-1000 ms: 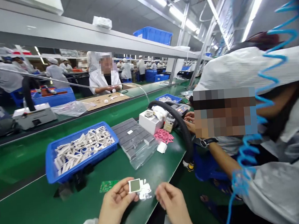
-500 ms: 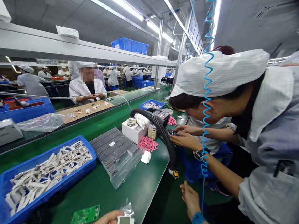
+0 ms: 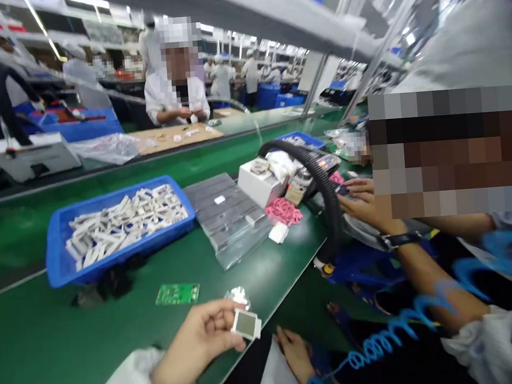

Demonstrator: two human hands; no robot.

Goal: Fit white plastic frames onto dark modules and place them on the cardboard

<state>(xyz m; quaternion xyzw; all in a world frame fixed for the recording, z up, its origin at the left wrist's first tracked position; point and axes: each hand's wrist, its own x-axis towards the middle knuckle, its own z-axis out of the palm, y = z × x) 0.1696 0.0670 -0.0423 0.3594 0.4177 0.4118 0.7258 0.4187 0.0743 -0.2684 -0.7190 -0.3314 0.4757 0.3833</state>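
My left hand [image 3: 200,336] pinches a small white-framed square part [image 3: 246,324] with a grey face, held just above the green table's [image 3: 39,347] near edge. A crumpled bit of clear film [image 3: 237,295] sits right behind it. My right hand [image 3: 295,353] hangs below the table edge with its fingers loosely curled and nothing seen in it; a blue band circles its wrist. A green circuit board [image 3: 178,293] lies flat on the table a little left of my left hand.
A blue bin [image 3: 58,252] of white frames, a grey tray stack [image 3: 226,208] under plastic, pink pieces [image 3: 283,211], a white box [image 3: 259,186] and a black hose [image 3: 321,181] sit beyond. A co-worker leans in at right, hands [image 3: 362,199] near the hose. Another person works across the belt.
The view swung back down and left. My left hand still holds the square part, now raised further into view. My right hand stays low beneath the table edge.
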